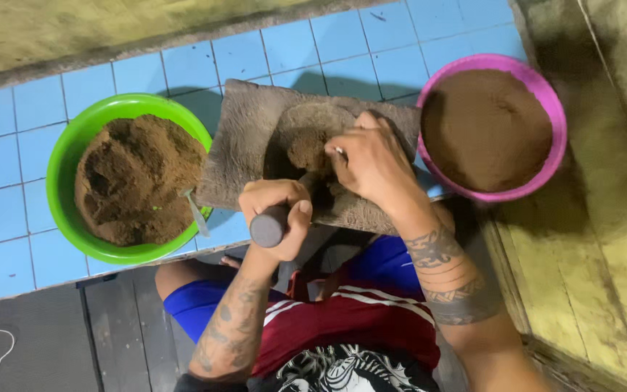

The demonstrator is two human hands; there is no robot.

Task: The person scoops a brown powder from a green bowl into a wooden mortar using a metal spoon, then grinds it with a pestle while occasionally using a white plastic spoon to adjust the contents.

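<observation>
My left hand (279, 212) is closed around the round grey end of a stone pestle (268, 228), held at the near edge of a flat grey grinding stone (239, 138). My right hand (371, 163) rests on the stone with fingers curled, pressing on a lump of brown paste (306, 149) in its shallow hollow; a small pale object shows at the fingertips. Whether the right hand grips anything is hidden by the fingers.
A green bowl (63, 163) of coarse brown mash with a metal spoon (197, 215) stands to the left. A pink bowl (556, 123) of smooth brown paste stands to the right. All sit on a blue tiled ledge (9, 196). A yellow wall rises on the right.
</observation>
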